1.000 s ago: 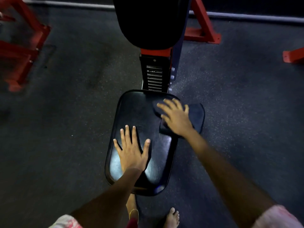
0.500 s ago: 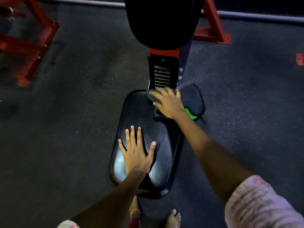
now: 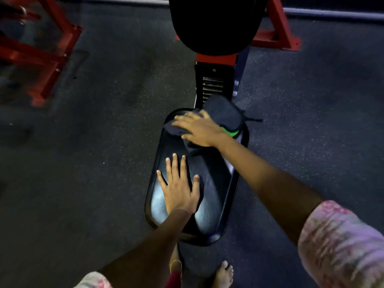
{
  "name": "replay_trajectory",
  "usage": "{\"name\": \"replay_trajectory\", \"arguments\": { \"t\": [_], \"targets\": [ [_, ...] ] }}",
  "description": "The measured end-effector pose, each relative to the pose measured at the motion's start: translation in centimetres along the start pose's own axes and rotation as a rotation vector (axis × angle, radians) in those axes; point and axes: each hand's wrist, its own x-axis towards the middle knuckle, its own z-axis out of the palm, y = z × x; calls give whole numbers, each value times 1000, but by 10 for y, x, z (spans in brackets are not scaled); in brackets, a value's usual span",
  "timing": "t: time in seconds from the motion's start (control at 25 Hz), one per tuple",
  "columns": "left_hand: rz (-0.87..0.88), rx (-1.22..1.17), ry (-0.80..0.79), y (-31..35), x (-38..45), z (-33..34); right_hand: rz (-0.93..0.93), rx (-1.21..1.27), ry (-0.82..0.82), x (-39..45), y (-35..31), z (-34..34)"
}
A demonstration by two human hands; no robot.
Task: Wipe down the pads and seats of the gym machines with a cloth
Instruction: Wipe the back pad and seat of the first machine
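Step in hand: the right hand [image 3: 200, 129] lies flat, fingers stretched out, on a dark cloth [image 3: 223, 116] at the far end of the black seat [image 3: 214, 196], pressing it down; nothing is curled round it. I judge this a wiping stroke across the far end.
Left hand: the left hand [image 3: 179, 189] rests spread and open on the near half of the seat, palm down, holding nothing; it looks like a brace.
Cloth: it is bunched, partly under the right palm, partly heaped beyond it near the seat's far right corner, with a green patch [image 3: 229, 132] showing at its edge and a loose thread trailing off to the right.
Done so far: the near half of the seat shines pale around the left hand, which may mean it is wiped, though that could be mere glare; I cannot tell.
Left to do: the back pad [image 3: 214, 23] above the seat stands untouched by either hand, and the red frames [image 3: 41, 50] to the left suggest other machines still to be done.
Progress, as a judgement: early to middle, one seat under way.
Containers: none in view, no bucket, bottle or bin.
Floor: dark speckled rubber floor [image 3: 104, 142], with bare feet [image 3: 223, 275] at the seat's near end.
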Motion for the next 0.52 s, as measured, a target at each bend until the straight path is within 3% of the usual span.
{"name": "replay_trajectory", "arguments": {
  "t": [0.16, 0.32, 0.52],
  "targets": [
    [1, 16, -19, -1, 0, -1, 353, 119, 165, -37, 54, 1],
    [16, 1, -25, -2, -1, 0, 603, 291, 256, -78, 50, 19],
    [9, -132, -9, -4, 0, 0, 624, 270, 283, -113, -6, 46]
  ]
}}
